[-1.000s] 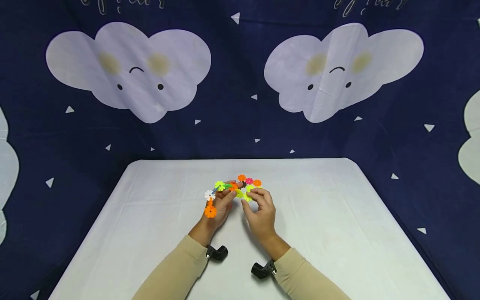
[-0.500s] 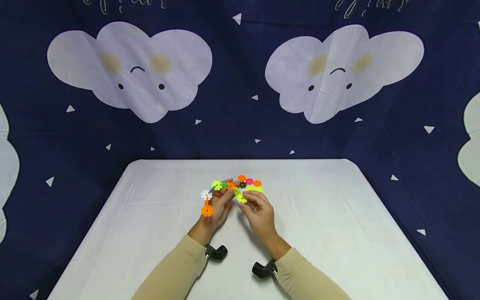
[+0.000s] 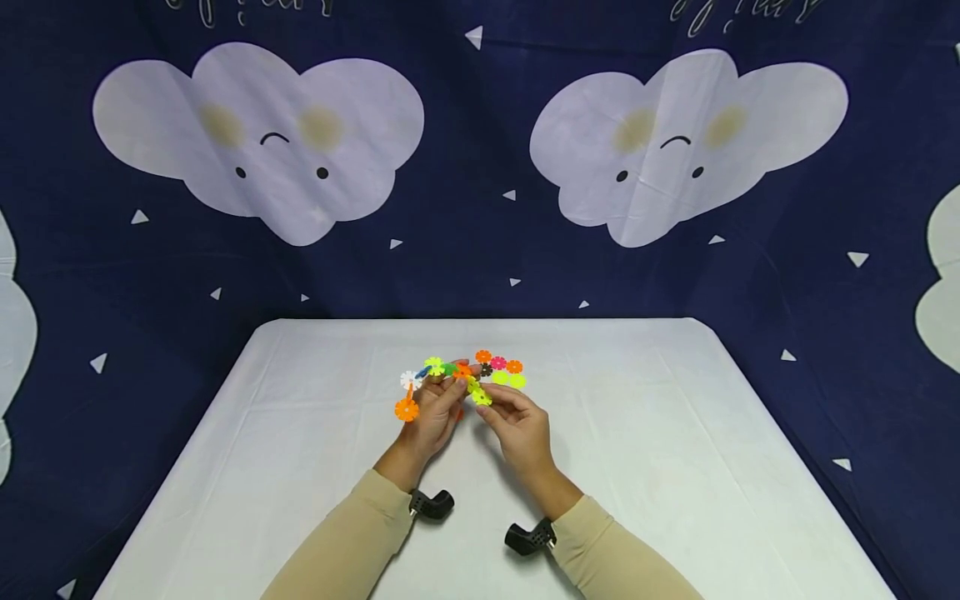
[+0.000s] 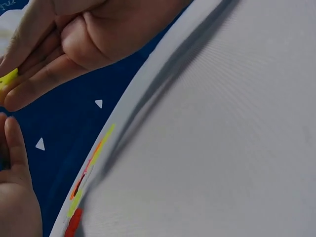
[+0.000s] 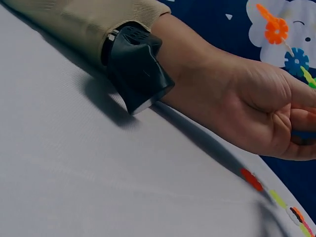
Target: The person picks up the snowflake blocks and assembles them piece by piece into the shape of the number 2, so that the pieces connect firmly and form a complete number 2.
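Disc chain (image 3: pixel 435 367) arches left to right, ends pointing nearward, pinched by both hands (image 3: pixel 435 415) (image 3: pixel 522 435).

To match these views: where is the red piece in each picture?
Head: below centre, the red piece peeks out right of the left hand.
Left wrist: red piece lower left, at the bottom edge.
Right wrist: red piece lower right, below the left hand.
Shared landmark: the white table.
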`<state>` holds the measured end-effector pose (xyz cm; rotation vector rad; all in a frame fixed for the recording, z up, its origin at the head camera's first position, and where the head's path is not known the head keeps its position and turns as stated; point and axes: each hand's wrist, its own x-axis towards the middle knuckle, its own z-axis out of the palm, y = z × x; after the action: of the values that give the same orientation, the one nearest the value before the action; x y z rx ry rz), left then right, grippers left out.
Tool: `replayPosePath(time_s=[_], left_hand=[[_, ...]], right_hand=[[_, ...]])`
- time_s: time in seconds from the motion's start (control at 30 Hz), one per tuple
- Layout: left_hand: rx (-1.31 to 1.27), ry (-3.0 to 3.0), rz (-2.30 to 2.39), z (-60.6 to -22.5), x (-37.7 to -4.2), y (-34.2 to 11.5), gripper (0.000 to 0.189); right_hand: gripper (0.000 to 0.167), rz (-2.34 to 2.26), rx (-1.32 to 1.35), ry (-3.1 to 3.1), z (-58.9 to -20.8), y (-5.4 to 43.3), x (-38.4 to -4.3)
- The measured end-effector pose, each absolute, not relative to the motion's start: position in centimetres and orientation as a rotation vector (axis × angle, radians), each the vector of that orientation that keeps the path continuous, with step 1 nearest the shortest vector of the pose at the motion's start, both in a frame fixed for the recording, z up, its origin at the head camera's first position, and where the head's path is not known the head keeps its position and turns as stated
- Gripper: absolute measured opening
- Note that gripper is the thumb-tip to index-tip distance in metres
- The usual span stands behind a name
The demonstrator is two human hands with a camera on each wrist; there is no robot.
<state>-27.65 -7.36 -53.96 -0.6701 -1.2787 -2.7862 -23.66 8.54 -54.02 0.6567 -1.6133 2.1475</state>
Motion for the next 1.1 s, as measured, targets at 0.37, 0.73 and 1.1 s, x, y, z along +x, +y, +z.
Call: replayPosePath(time_s=[0.37, 0.73, 1.1], left_hand=[[-0.656, -1.333, -2.683, -53.7, -27.2, -6.7, 0.029], [-0.514, -1.514, -2.651, -53.8, -27.2, -6.5, 0.041], [-0.128, -1.735, -2.494, -53.9, -27.3, -6.0, 0.021]], right_hand=[[0.027, 2.155, 0.551, -1.547, -53.9, 8.0, -23.6], [0.036, 1.811, 0.630, -1.723, -54.5, 8.3, -23.9], [0.039, 1.408, 0.728, -1.829, -54.9, 8.6, -24.7]])
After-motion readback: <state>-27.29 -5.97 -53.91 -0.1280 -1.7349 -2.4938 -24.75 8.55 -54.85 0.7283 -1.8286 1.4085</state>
